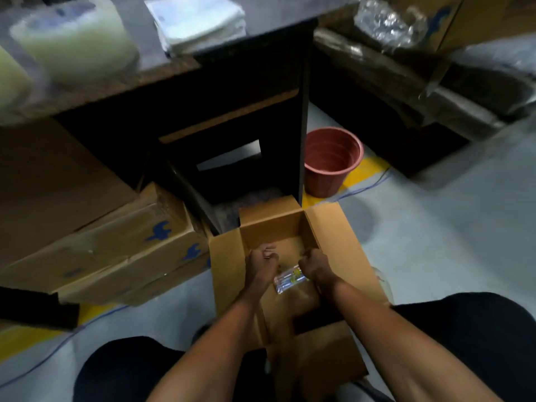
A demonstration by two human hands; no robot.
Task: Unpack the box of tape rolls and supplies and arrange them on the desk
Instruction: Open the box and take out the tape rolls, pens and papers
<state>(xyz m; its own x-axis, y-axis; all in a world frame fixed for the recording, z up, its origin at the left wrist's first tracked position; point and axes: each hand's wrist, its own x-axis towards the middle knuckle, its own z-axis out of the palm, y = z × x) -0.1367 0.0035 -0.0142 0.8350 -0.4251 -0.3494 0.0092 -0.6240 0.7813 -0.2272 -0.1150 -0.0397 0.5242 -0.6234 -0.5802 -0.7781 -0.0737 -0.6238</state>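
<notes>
Spreading pale grey from six to three o'clock, the floor (435, 242) carries yellow stripes and a blue cable. A dark desk (162, 65) fills twelve to ten o'clock, with tape rolls (75, 39) and a white stack (197, 21) near its edge. Stacked cartons (110, 250) crowd nine o'clock. At centre the box (342, 250) stands with flaps out, just beside the desk leg, bare floor to its right. A red bucket (330, 161) sits at one o'clock. Inside the box, the left hand (262, 261) curls round something small I cannot identify; the right hand (314, 264) grips a clear packet (290, 281).
</notes>
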